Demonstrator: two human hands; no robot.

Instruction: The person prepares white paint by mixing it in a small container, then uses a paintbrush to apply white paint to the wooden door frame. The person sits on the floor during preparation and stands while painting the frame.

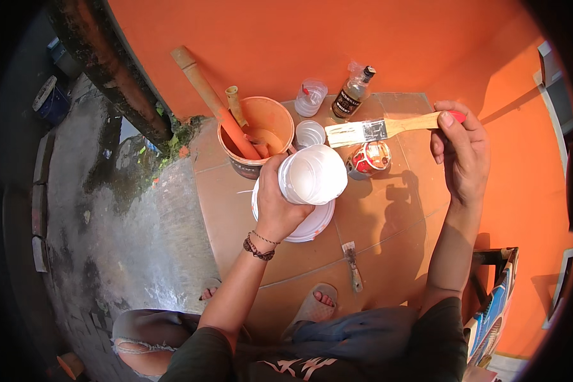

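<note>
Tiled floor (312, 261). Orange-lined bucket (277, 118), far left corner. White tub (313, 175) above mid-floor, gripped by fingers of left hand (277, 207). Paintbrush (395, 126) raised toward far right corner, gripped by fingers of right hand (468, 149). Scraper (352, 264), well inside left edge.

An orange wall (426, 51) bounds a tiled floor (305, 264); stained grey concrete (140, 254) adjoins its left edge. Sunlight casts dark shadows (401, 216).

The white tub (312, 175) and left hand (279, 202) partly hide what may be a lid (317, 224). Left of the tub, a bamboo pole (202, 83) ends unseen inside a paint bucket (272, 118). Below it, the lower edge crops a dark shirt (375, 363).
</note>
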